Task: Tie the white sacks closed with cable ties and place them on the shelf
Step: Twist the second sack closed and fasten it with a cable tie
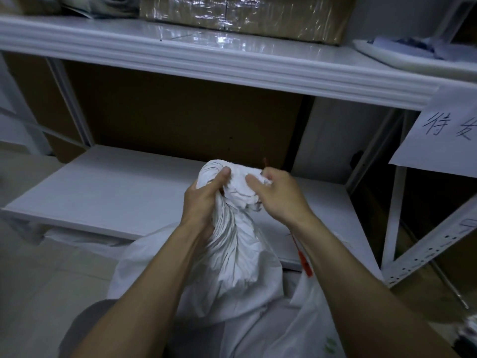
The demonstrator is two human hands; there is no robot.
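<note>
Both forearms reached in from 6 o'clock and met at the centre. The left hand [204,200] was clenched around the twisted neck of the white sack [240,267], thumb pointing up toward 12 o'clock along the bunched cloth. The right hand [278,197] sat just beside it on the 3 o'clock side, palm turned inward, thumb and curled fingers pinching the crumpled mouth of the sack. A red cable tie [303,257] hung beside the right wrist; whether the palm held it could not be told. The sack itself stood upright between the arms, its body spreading down toward 6 o'clock, in front of the edge of the lower shelf board [116,189].

That white board ran from 9 o'clock toward 3 o'clock, with brown cardboard behind it. The upper shelf [206,58] crossed at 12 o'clock and carried a tape-wrapped cardboard box [245,14]. A paper sign [444,135] with handwritten characters hung at 3 o'clock. Pale floor [38,280] showed at 8 o'clock, and a second white bag [322,332] lay at 5 o'clock.
</note>
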